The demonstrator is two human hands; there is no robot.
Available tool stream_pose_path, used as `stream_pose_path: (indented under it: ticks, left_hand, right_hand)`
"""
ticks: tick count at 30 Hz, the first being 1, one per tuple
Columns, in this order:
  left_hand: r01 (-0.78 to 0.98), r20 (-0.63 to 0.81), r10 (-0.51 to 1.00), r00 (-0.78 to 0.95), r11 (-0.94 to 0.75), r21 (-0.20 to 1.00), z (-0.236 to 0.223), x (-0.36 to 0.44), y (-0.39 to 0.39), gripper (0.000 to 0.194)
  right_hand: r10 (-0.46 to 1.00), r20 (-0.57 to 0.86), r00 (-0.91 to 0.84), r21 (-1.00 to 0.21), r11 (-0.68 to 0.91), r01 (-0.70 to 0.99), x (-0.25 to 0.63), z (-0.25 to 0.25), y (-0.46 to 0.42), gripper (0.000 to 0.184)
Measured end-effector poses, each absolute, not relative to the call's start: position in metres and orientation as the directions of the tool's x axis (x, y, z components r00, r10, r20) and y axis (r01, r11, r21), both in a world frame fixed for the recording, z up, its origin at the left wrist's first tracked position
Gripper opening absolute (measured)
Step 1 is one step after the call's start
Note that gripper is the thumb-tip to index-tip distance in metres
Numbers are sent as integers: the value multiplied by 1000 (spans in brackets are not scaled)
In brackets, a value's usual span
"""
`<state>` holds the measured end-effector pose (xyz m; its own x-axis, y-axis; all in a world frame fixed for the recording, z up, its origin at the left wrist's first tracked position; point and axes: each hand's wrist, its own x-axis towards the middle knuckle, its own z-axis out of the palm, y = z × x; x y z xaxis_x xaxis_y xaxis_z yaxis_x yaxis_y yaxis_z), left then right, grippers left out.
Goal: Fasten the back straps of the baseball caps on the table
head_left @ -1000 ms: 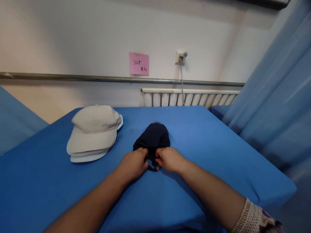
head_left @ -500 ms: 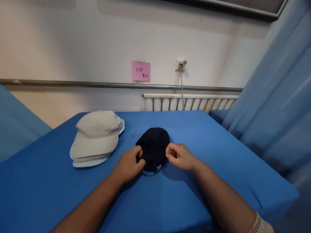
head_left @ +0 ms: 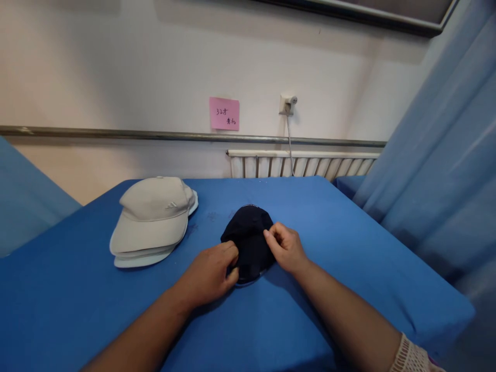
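Observation:
A dark navy or black cap [head_left: 251, 243] lies on the blue-covered table [head_left: 248, 330] in front of me, its brim pointing away or hidden. My left hand [head_left: 217, 268] pinches the cap's left side, fingers curled on the fabric. On the opposite edge, my right hand [head_left: 284, 245] grips the cloth between thumb and fingers. The cap's crown looks creased between both hands. To the left rests a stack of pale grey caps [head_left: 155, 217], brims toward me, apart from my hands.
A pink note [head_left: 224, 113] is stuck on the wall above a metal rail [head_left: 163, 135]. A socket [head_left: 287, 104] with a plugged cord sits to its right, over a white radiator [head_left: 310, 164]. Blue curtains [head_left: 445, 144] hang at the right and left.
The dark cap has shifted slightly right and its crown has creased inward. My left hand has moved a little right and down; my right hand now reaches further over the cap's edge.

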<state>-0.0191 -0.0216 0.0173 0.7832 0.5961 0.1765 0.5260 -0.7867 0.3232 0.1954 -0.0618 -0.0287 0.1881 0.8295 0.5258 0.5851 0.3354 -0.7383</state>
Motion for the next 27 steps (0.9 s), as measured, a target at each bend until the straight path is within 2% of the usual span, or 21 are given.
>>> stream_pose_path:
  ticks: [4,6,9,13,15,19,21,24,27]
  left_hand:
    - [542,162,701,695,-658,523,19,-28,-7,23]
    - [598,173,796,580,-560,574,16,-33,5,29]
    - [630,200,857,475,-489,603,10,-38,18,23]
    - [548,245,805,540,-557,624,2,-37,24,25]
    - [504,226,798,559,-543,672,0,-36,25,24]
    - [330,150,867,475,-333,883,0,-35,27,27]
    - [253,88,881,464,-227,940,-1,-35,27,29]
    - [282,-9,888,459,-136,950,-4,-35,29,31]
    - [483,1,904,428,-230,845,-8,-37,32,29]
  right_hand:
    - [812,543,212,-753,360,551,198,-30,-59,29]
    - [810,543,221,-760,362,540,197,-31,-58,29]
    - [812,546,206,-760,376,531,196,-32,-59,30]
    - [831,529,172,-760,373,532,195,-32,-61,30]
    - [838,521,162,-764,374,525,195,-33,-60,29]
    - [844,512,161,-778,376,503,196,-35,-58,29]
    - [849,500,171,-791,367,489,197,-37,-56,29]
    - [854,480,199,-817,353,456,198,-38,-55,29]
    - [851,475,223,-832,351,430,199,-39,-54,29]
